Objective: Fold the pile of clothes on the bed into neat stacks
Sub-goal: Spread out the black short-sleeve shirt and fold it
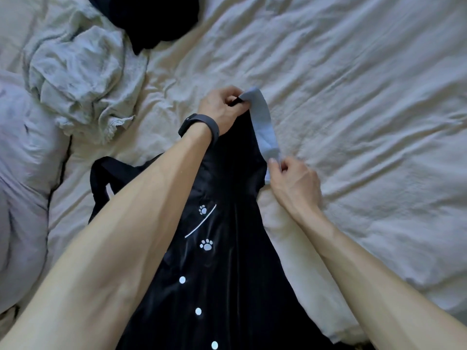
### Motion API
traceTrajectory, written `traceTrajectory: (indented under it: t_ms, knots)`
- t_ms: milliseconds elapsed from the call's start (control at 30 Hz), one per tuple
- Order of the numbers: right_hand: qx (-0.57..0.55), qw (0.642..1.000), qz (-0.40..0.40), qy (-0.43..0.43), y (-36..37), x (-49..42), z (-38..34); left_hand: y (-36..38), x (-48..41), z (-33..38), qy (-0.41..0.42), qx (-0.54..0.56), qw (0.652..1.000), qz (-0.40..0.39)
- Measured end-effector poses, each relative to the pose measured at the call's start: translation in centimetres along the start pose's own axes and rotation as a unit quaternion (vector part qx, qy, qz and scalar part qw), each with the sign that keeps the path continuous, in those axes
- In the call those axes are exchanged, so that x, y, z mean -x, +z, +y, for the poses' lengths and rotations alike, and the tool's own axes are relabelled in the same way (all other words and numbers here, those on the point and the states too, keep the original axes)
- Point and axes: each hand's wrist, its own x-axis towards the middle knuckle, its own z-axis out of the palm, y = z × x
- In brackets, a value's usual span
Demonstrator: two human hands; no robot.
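Here's the bed (366,84), a wide spread of rumpled cream bedding, and right down the middle of the near side lies the piece being worked: a dark velvety garment (227,286). It has white paw prints (206,245) and a row of white buttons (198,311), and it runs lengthways from the person's body straight out towards the hands.

Off to the far left sits a crumpled grey-green garment (75,72), not yet folded. Beyond it is a dark heap (146,18) at the top edge, and a lavender pillow (22,185) hugs the left side. A white cloth (298,261) lies just beside the dark garment, under the right forearm.

Now the action. At the garment's far end there's a pale blue band (264,125), a collar by the look of it, and both hands are on it. The left hand (222,109), with a dark wristband (202,127), has its fingers curled and pinches the band's far tip. The right hand (295,183) pinches the near tip between thumb and fingers.

So the band is stretched between them. Its long axis slants from far-left to near-right, along the garment's right shoulder edge. The right hand is nearer the body and the left reaches further out. I'd say this is the smoothing stage, getting the collar flat before any fold. The next fold looks likely to turn on that slant being squared to the garment's length.
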Motion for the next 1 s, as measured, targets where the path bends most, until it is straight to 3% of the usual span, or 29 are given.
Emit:
traceTrajectory:
  t_ms: [100, 333, 400, 533, 633, 733, 800, 867, 933, 1000]
  knots:
    - [0.013, 1.0, 0.017, -0.021, 0.2, 0.6, 0.3, -0.4, 0.4, -0.5, -0.034, -0.006, 0.999, -0.023]
    - [0.116, 0.992, -0.027, -0.028, 0.5, 2.7, 0.3, -1.0, 2.3, -0.2, -0.054, -0.048, 0.997, -0.035]
    - [0.07, 0.996, -0.043, -0.027, -0.2, 2.6, 0.4, -1.6, 3.3, 0.3, -0.039, -0.028, 0.998, -0.033]
    - [-0.158, 0.985, -0.013, 0.07, -0.4, 3.6, -1.0, -3.7, 7.3, -0.2, 0.002, 0.1, 0.994, 0.036]
    - [-0.203, 0.975, 0.084, -0.011, 0.1, 6.4, -3.0, -5.7, 12.3, -2.4, 0.019, 0.201, 0.971, 0.129]
    - [-0.159, 0.957, 0.128, -0.205, 1.5, 11.0, -3.7, -7.1, 19.3, -6.6, 0.0, 0.267, 0.948, 0.171]
    - [-0.087, 0.943, 0.099, -0.305, 2.8, 14.3, -2.5, -7.0, 24.4, -10.2, -0.053, 0.237, 0.953, 0.179]
    - [0.029, 0.934, 0.0, -0.356, 4.2, 17.4, -0.4, -6.3, 28.9, -14.1, -0.106, 0.179, 0.968, 0.14]
    - [0.124, 0.927, -0.161, -0.316, 5.1, 20.0, 1.6, -5.1, 32.0, -17.8, -0.146, 0.09, 0.982, 0.085]
    - [0.106, 0.94, -0.232, -0.226, 5.5, 21.8, 3.0, -4.4, 33.0, -20.5, -0.221, 0.021, 0.973, 0.058]
